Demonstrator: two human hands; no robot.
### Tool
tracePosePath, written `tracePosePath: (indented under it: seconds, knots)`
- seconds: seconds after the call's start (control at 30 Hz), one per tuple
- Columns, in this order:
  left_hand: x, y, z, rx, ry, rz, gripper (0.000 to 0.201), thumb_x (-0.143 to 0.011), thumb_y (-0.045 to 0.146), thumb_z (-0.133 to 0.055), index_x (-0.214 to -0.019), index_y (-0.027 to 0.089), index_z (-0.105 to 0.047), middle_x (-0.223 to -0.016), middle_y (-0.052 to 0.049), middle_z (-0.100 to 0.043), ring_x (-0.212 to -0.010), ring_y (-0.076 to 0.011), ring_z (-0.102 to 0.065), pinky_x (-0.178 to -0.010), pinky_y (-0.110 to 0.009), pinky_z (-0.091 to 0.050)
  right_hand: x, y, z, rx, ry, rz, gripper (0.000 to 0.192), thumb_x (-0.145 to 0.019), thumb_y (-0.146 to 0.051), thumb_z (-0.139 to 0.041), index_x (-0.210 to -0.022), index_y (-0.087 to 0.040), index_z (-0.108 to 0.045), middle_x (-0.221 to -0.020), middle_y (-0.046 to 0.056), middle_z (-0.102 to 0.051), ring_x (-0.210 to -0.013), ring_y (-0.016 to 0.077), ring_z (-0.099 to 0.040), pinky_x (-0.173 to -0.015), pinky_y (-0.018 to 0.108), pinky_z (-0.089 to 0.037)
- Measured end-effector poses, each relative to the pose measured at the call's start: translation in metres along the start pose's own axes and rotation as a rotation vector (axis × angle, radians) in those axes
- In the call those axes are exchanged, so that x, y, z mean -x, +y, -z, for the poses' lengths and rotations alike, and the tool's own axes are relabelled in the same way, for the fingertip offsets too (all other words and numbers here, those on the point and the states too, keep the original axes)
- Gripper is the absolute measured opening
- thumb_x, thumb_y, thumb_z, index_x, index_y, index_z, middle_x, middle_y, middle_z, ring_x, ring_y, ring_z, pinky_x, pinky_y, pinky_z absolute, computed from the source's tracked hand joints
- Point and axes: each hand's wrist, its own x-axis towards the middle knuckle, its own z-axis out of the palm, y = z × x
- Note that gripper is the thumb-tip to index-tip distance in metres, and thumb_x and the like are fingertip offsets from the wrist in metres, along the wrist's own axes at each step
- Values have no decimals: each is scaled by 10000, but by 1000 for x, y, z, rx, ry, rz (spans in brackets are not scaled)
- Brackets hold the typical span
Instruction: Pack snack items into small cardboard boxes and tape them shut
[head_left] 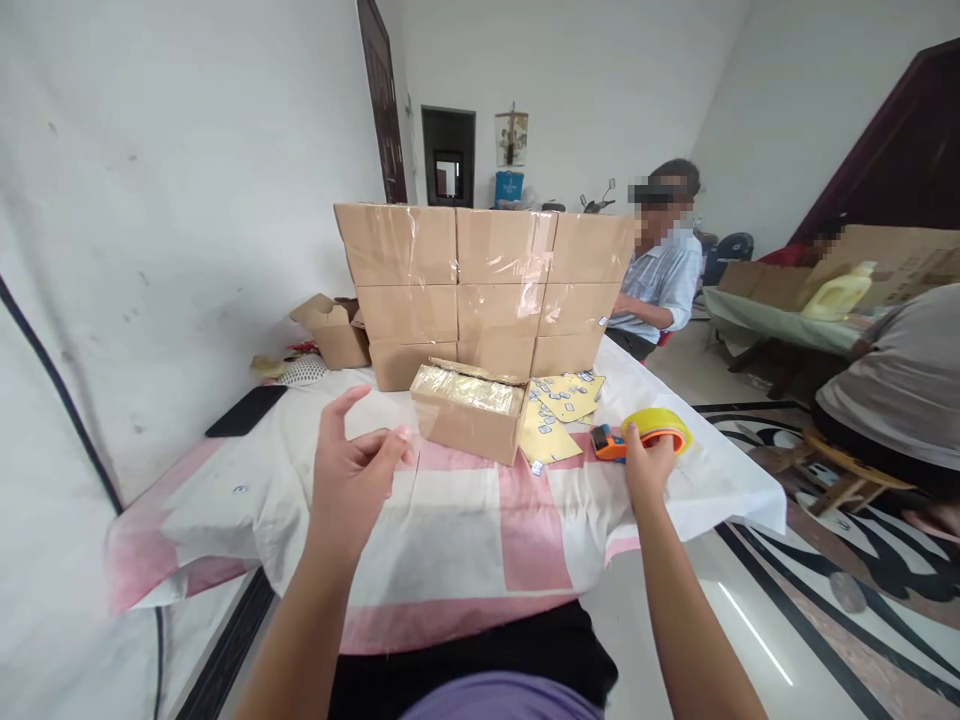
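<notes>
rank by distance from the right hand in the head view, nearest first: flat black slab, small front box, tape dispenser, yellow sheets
1. Tape dispenser: held in the right hand
2. Yellow sheets: left of that hand
3. Small front box: farther left, in front of the box stack
4. Flat black slab: far left
</notes>
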Motion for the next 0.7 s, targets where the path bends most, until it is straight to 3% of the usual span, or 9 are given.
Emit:
tracePosePath:
  seconds: [0.1, 0.2, 0.27, 0.33, 0.4, 0.43, 0.57, 0.63, 0.7]
  knots:
    - [3, 4, -2, 26, -3, 5, 633, -845, 426, -766, -1392, 271, -487, -630, 72, -651, -423, -68, -398, -427, -171, -348, -8, -5, 12, -24, -134, -2, 367, -696, -540, -696, -734, -211, -538, -686, 24, -585, -718, 238, -564, -687, 377, -475]
    - [5, 7, -3, -2, 11, -5, 572, -850, 451, -764, -1332, 274, -511, -655, 65, -668, -422, -58, -393, -437, -169, -351, -13, -11, 31, -91, -222, -41, 377, -684, -500, -675, -815, -147, -662, -777, 84, -681, -787, 281, -642, -704, 381, -521]
    - [6, 7, -5, -15, -11, -19, 551, -853, 469, -755, -1312, 274, -519, -660, 66, -667, -415, -55, -381, -430, -170, -334, -3, -14, 43, -121, -163, -77, 537, -722, -521, -650, -1033, -86, -700, -998, 164, -720, -967, 345, -671, -801, 422, -548]
    - [7, 4, -9, -19, -23, -41, 524, -862, 469, -736, -1297, 266, -527, -661, 66, -667, -416, -55, -377, -434, -174, -324, 23, -19, 51, -141, -55, -106, 754, -769, -571, -645, -1325, -64, -605, -1288, 229, -645, -1192, 391, -615, -910, 464, -544]
    - [10, -1, -14, -34, -35, -56, 508, -874, 464, -720, -1296, 256, -529, -671, 56, -678, -447, -70, -437, -463, -185, -350, 63, -32, 51, -193, -36, -88, 873, -779, -608, -693, -1482, -129, -498, -1462, 217, -543, -1308, 382, -560, -967, 469, -542]
    - [11, -4, -18, -49, -55, -59, 506, -880, 463, -715, -1301, 253, -528, -681, 49, -688, -488, -87, -501, -493, -193, -383, 86, -43, 49, -245, -87, -45, 801, -795, -612, -699, -1453, -183, -543, -1439, 170, -580, -1273, 344, -597, -963, 443, -555]
    - [20, -17, -36, -74, -262, -91, 533, -922, 464, -683, -1372, 254, -491, -780, 13, -742, -749, -163, -701, -677, -252, -515, 159, -116, 31, -565, -602, 262, 395, -922, -500, -684, -1231, -258, -719, -1274, 103, -696, -1068, 248, -689, -904, 397, -575]
    - [23, -21, -45, -45, -373, -109, 561, -937, 457, -664, -1417, 253, -456, -824, 4, -754, -810, -177, -725, -727, -273, -539, 173, -154, 21, -622, -710, 392, 259, -910, -428, -724, -1100, -257, -764, -1161, 87, -721, -1047, 237, -687, -851, 359, -573]
    - [23, -23, -52, -11, -424, -104, 589, -941, 468, -653, -1438, 242, -432, -816, 4, -746, -820, -188, -734, -749, -291, -557, 175, -181, 14, -640, -709, 473, 123, -925, -349, -717, -905, -238, -764, -1084, 74, -711, -1047, 226, -685, -843, 340, -562]
